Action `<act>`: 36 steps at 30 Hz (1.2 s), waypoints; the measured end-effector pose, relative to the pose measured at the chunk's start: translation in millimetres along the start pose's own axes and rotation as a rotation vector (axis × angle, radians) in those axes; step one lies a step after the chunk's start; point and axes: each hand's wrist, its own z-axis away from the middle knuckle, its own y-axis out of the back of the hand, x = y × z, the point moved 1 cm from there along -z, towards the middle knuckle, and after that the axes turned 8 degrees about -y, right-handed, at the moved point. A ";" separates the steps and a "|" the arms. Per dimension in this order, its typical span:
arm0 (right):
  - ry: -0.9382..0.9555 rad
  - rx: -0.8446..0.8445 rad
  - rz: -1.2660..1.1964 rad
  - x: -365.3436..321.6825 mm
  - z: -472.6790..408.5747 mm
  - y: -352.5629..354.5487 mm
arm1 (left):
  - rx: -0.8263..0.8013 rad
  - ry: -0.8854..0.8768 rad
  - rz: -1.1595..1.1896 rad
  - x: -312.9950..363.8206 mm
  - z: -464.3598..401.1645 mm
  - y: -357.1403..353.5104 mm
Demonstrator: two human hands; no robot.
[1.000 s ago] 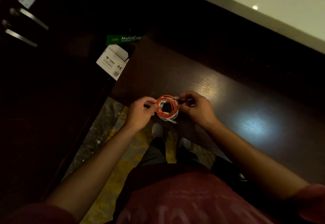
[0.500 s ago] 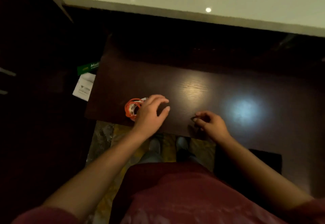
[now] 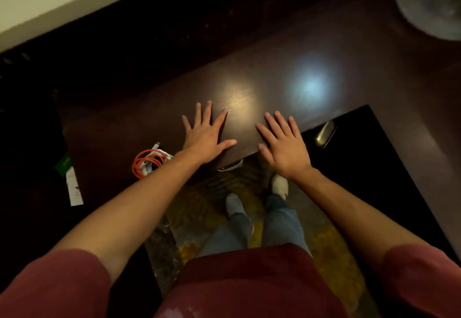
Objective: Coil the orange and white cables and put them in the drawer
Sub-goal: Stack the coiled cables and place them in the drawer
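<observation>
- Released since the earlier frames: coiled cables, orange loops wound together with white ones, which both hands were pinching a second ago and the left hand alone was holding half a second ago. Now they lie untouched on the dark wooden desk, near its front edge, just left of the left forearm.
- Left hand: fingers straight and spread, palm down on the desk top, grasping nothing. It has moved right, off the bundle.
- Right hand: likewise flat and spread, holding nothing, at the desk's front edge. Half a second ago its fingers were curled near that edge.
- Drawer front: dark panel to the right of the right hand, carrying a metal handle. Whether it stands pulled out cannot be told in this light.
- Judgement: coiling appears finished; stowing is not yet done, since the bundle sits on the desk and well apart from the handle. Opening the drawer and carrying the bundle across is likely what remains.
- Surroundings: patterned floor and two shoes below; white-and-green paper box at far left; red sleeves at the bottom corners.
</observation>
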 end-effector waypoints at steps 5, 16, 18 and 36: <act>-0.099 0.117 -0.217 -3.6 8.1 5.2 | -0.004 -0.005 -0.004 -0.9 -3.0 -0.9; -0.636 -0.382 -0.883 -17.3 56.8 -105.9 | 0.013 -0.025 0.047 -7.0 -5.6 -7.7; -0.628 -0.425 -0.898 -30.3 34.9 -117.5 | 0.010 -0.023 0.044 -7.3 -5.7 -7.0; -0.945 -0.448 -1.154 -62.1 5.8 -147.6 | 0.022 -0.026 0.086 -4.2 -3.4 -6.8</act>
